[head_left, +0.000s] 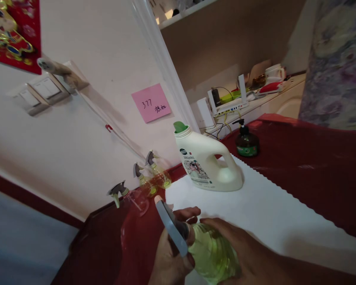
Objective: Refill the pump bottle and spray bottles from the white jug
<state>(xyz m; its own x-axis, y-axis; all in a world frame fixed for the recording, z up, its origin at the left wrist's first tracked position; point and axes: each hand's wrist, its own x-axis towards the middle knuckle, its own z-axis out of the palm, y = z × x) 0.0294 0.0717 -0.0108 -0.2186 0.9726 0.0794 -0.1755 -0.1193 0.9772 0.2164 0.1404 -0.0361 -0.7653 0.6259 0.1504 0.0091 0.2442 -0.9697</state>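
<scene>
Low in the head view, a spray bottle (210, 249) with yellow-green liquid is tilted between my two hands. Its grey trigger head (171, 227) points up and to the left. My left hand (173, 257) is closed around the neck and trigger head. Wrapped along the bottle's body is my right hand (228, 237), its fingers partly hidden behind the bottle. Just beyond stands a cream detergent jug (207, 162), its neck without a cap and a green spout insert showing.
Along the wall stand a clear spray bottle (138, 200) and two yellowish spray bottles (148, 184). A dark pump bottle (247, 140) is behind the jug on the right. White paper (273, 209) covers part of the red table (302, 154). A white router (230, 105) sits on the shelf.
</scene>
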